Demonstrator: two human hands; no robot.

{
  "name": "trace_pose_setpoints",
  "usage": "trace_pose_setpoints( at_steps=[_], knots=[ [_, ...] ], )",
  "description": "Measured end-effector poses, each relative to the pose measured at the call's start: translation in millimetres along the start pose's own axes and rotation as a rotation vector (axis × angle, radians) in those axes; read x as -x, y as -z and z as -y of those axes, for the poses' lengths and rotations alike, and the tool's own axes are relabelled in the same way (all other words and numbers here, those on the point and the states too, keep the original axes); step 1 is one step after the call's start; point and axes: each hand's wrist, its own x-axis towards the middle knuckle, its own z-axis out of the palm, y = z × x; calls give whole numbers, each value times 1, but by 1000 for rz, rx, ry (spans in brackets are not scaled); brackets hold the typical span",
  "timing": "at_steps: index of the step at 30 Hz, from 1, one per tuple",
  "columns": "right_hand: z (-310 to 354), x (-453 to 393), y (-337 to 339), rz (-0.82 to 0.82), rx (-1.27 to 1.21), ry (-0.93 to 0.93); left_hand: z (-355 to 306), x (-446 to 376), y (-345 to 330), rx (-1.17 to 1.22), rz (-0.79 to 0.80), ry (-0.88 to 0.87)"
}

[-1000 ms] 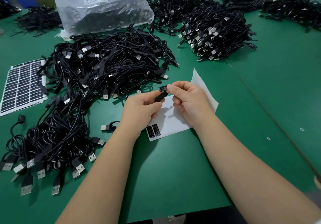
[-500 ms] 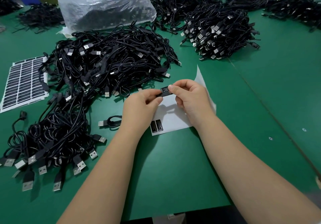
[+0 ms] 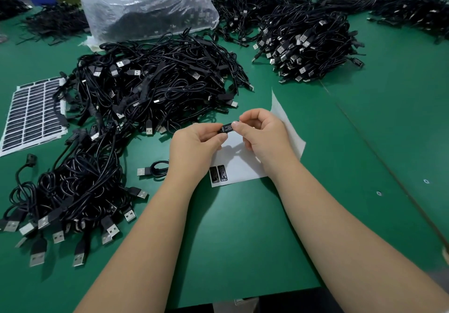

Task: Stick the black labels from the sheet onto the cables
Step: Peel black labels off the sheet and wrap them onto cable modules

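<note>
My left hand (image 3: 194, 142) and my right hand (image 3: 262, 134) meet above a white backing sheet (image 3: 243, 167). Between their fingertips sits a small black cable block with a black label (image 3: 227, 128) on its top face. My right thumb presses the label's right end; my left fingers pinch the block's left end. The cable (image 3: 158, 168) from that block trails left under my left hand to a USB plug. Two black labels (image 3: 218, 173) remain at the sheet's near left corner.
A big tangle of black USB cables (image 3: 150, 89) lies to the left, reaching the table's front edge. A full label sheet (image 3: 31, 114) lies far left. A neat cable pile (image 3: 308, 45) and a clear plastic bag (image 3: 145, 4) sit at the back.
The label, held above the block a second ago, now lies flat on it under my right thumb. Both hands have stayed over the sheet.
</note>
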Motion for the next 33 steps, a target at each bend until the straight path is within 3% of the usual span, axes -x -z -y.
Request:
trace_pose_setpoints(
  at_steps=[33],
  knots=[
    [4,9,-6,57,230,84,2,0,0,15,50,-37]
  ],
)
